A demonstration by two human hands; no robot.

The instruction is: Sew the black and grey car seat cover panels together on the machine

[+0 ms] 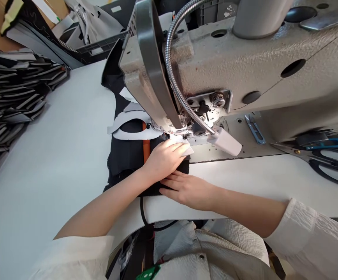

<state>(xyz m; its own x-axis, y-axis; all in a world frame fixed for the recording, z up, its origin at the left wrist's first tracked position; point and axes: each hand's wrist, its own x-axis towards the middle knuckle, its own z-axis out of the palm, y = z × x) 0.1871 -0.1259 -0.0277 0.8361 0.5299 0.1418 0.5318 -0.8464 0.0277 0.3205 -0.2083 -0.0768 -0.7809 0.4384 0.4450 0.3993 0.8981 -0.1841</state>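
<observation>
A black fabric piece [125, 155] lies under the head of the sewing machine [169, 70], with an orange strip [146, 149] across it. On top sits a white cut-out piece [122, 135] with an oval opening. My left hand [164, 159] rests flat, fingers stretched over a small light-grey patch [187, 151] right by the lit needle area. Just below it, my right hand [188, 190] lies palm down with its fingers spread on the black fabric. The fingertips of my right hand come close to my left wrist. Stitching under the presser foot is too small to make out.
Right of the needle are blue thread snips [255, 129] and black-handled scissors [329, 163]. A small lamp [225, 140] on a flexible metal neck hangs beside the needle. Stacked cut pieces [14, 97] fill the left side; a grey crate [101, 47] stands behind.
</observation>
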